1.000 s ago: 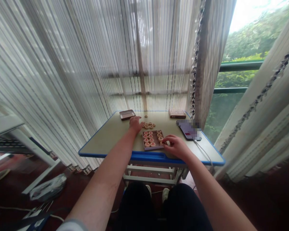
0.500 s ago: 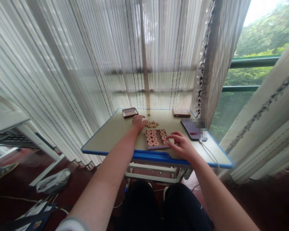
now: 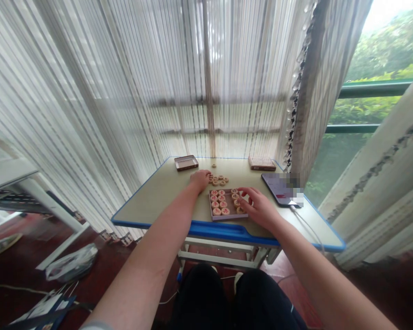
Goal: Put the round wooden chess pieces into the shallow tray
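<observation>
A shallow open box (image 3: 229,217) of round wooden xiangqi pieces sits near the table's front edge. Two columns of red-marked pieces (image 3: 221,198) fill its left side, and darker-marked pieces (image 3: 235,196) line its right side, partly hidden by my fingers. My right hand (image 3: 258,205) hovers over the box's right edge, thumb and fingers apart. Beyond the box lies a loose group of xiangqi pieces (image 3: 221,178). My left hand (image 3: 200,180) is at the left end of that group, its fingers curled down together; what they hold, if anything, is hidden.
An open, shallow box lid (image 3: 186,163) lies at the back left, and another flat box (image 3: 262,163) at the back right. One single piece (image 3: 214,166) lies behind the loose group. A phone (image 3: 278,190) with a white cable (image 3: 308,223) rests at the right.
My left hand's fingers have gone from stretched out to curled down at the loose pieces. My right hand has lifted slightly off the box's right column. The view has shifted a little.
</observation>
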Motion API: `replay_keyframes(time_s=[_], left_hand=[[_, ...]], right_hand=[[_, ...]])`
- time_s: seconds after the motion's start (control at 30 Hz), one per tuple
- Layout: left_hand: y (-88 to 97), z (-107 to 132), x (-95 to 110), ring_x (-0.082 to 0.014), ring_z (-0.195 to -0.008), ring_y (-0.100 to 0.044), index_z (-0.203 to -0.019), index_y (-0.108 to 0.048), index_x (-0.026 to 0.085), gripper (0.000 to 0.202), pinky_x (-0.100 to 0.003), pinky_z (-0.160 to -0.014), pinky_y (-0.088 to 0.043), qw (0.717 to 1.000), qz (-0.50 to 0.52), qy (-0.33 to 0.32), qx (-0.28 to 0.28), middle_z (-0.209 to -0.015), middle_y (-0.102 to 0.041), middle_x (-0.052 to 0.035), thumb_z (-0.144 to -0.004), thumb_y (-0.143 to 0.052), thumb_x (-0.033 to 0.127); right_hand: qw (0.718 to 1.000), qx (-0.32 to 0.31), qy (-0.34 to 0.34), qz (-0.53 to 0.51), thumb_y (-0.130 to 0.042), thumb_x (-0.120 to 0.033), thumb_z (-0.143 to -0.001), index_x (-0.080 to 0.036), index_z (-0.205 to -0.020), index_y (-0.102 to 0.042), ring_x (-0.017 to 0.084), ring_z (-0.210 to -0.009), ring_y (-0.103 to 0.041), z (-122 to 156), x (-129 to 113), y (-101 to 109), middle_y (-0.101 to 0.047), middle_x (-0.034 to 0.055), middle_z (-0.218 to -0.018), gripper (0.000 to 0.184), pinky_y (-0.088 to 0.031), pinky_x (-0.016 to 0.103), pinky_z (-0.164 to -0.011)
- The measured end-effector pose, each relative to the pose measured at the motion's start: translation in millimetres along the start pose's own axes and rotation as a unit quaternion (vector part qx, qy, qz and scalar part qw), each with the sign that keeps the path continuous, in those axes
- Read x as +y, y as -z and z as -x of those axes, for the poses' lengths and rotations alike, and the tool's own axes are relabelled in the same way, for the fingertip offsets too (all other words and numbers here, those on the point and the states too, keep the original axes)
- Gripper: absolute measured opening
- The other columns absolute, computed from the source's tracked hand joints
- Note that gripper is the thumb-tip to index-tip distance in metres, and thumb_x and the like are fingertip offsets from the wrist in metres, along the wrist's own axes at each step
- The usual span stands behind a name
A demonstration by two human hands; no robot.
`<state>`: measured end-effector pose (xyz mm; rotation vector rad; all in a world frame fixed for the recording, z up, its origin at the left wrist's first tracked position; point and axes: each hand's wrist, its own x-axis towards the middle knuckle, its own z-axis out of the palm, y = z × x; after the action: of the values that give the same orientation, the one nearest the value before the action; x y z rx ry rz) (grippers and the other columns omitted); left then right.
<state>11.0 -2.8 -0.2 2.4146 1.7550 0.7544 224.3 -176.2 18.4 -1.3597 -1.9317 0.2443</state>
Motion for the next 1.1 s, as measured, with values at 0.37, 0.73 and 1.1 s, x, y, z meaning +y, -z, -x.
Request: replay_keyframes(time_s=[0.37, 0.73, 1.1], left_hand=[[-3.8, -22.3, -11.9, -0.0166, -0.089, -0.056, -0.095, -0.064, 0.015, 0.032, -0.028, -0.084, -0.043, 0.991, 0.073, -0.001, 0.109, -0.096, -0.064, -0.0075, -0.072, -0.042, 0.010], [-3.8, -18.9, -7.1, -0.0183, -0.098, -0.054, -0.098, -0.067, 0.022, 0.034, -0.030, -0.092, -0.039, 0.992, 0.063, -0.104, -0.023, -0.104, -0.062, -0.0053, -0.073, -0.052, 0.039], [-2.7, -14.7, 4.7, -0.0196, -0.100, -0.053, -0.091, -0.069, 0.026, 0.032, -0.032, -0.096, -0.034, 0.992, 0.022, -0.116, -0.044, -0.102, -0.063, -0.0036, -0.074, -0.050, 0.045]], right_hand=[[0.987, 0.130, -0.004, -0.092, -0.045, -0.021, -0.075, -0.019, -0.091, -0.064, 0.014, -0.069, -0.054, -121.4, 43.6, -29.8, -0.063, 0.0043, -0.084, 0.025, -0.044, 0.029, -0.069], [0.992, -0.021, -0.076, -0.103, -0.046, -0.022, -0.077, -0.019, -0.093, -0.066, 0.016, -0.085, -0.057, -120.0, 62.5, -49.9, -0.066, 0.0046, -0.094, 0.026, -0.042, 0.029, -0.080], [1.000, 0.012, -0.022, 0.015, -0.044, -0.028, -0.081, -0.016, -0.092, -0.066, 0.015, -0.078, -0.055, -117.4, 65.9, -47.3, -0.063, 0.0074, -0.089, 0.027, -0.041, 0.027, -0.076]])
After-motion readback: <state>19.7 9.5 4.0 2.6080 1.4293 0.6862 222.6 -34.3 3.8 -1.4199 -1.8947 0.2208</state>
